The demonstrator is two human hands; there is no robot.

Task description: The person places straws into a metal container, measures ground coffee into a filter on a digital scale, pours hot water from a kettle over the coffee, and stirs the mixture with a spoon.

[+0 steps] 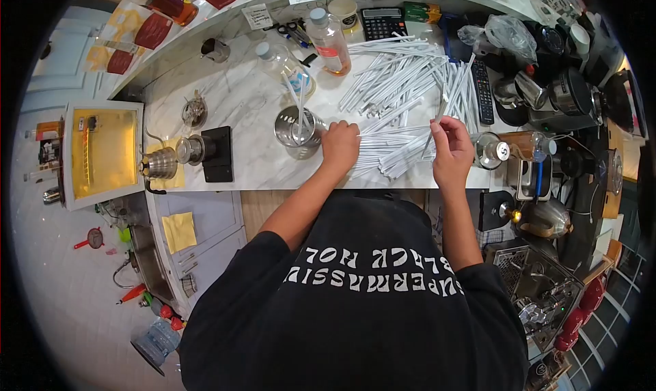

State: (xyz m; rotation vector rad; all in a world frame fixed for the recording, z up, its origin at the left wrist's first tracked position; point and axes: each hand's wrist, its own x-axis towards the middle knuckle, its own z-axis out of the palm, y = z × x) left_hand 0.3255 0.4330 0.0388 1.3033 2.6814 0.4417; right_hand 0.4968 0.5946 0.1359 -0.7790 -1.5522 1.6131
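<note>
White wrapped straws (393, 84) lie in a large loose pile on the marble counter, with a more even row of them nearer the front edge. My left hand (340, 145) is curled closed at the left ends of that row, beside a metal cup (299, 130); what its fingers hold is hidden. White straws (301, 111) stand upright in the cup. At the right side of the pile, my right hand (452, 148) pinches a white straw between thumb and fingers.
Behind the cup are two clear bottles (331, 46). A calculator (384, 24) sits at the back and a black remote (482, 90) to the right. Left are a black scale (219, 155), a kettle (158, 164) and a glass jar (195, 111). Coffee equipment (570, 94) crowds the right side.
</note>
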